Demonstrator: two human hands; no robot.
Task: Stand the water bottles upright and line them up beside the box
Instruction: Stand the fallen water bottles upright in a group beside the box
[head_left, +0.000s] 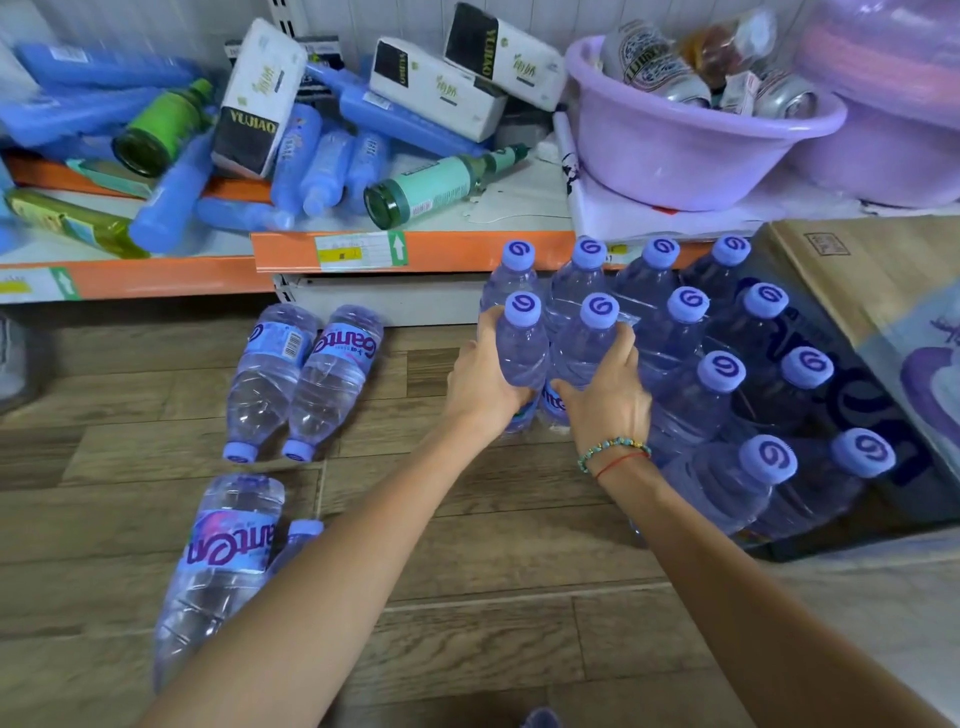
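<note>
Several clear water bottles with purple caps (722, 371) stand upright in rows on the wooden floor, against the cardboard box (878, 280) at the right. My left hand (480, 384) grips one upright bottle (522, 343) at the rows' left end. My right hand (605, 395) grips the upright bottle beside it (592, 338). Two bottles (301, 379) lie on their sides to the left. Another bottle (218, 566) lies nearer me, with one more partly hidden behind my left forearm.
A low shelf with an orange edge (291, 252) runs behind the bottles, piled with blue bottles, green glass bottles and tissue packs. A purple basin (691, 150) holding cans sits on the shelf at the right. Wooden floor (467, 597) lies between my arms.
</note>
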